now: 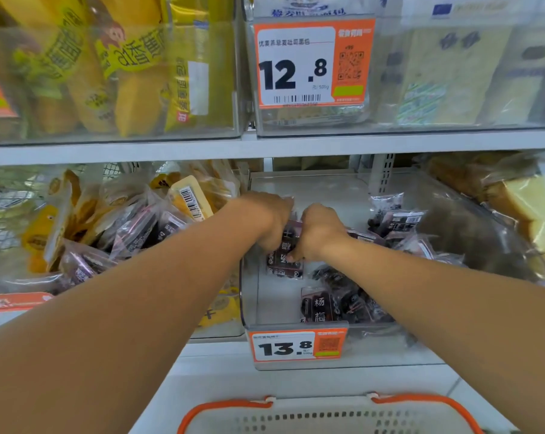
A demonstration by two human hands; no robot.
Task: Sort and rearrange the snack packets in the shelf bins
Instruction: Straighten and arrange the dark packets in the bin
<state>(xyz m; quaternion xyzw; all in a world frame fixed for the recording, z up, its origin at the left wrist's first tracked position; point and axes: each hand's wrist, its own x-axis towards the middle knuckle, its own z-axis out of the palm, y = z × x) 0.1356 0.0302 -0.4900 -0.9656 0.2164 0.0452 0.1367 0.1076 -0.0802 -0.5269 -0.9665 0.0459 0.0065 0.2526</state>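
Both of my hands reach into the clear middle bin [252, 296] on the lower shelf. My left hand [269, 219] and my right hand [316, 233] sit close together, fingers curled round a bunch of dark purple snack packets [283, 261] held near the bin's left wall. More dark packets [330, 302] lie loose on the bin floor toward the front, and others [393, 219] rest at the back right. The left-hand bin [202, 333] holds a mix of yellow packets [189, 198] and dark purple packets [139, 230].
An orange price tag reading 13.8 [297, 346] hangs on the middle bin's front. A grey basket with orange handles [327, 415] stands below. Bread loaves [527, 202] fill the right bin. The upper shelf carries clear bins of yellow packets [108, 73] and a 12.8 tag [311, 62].
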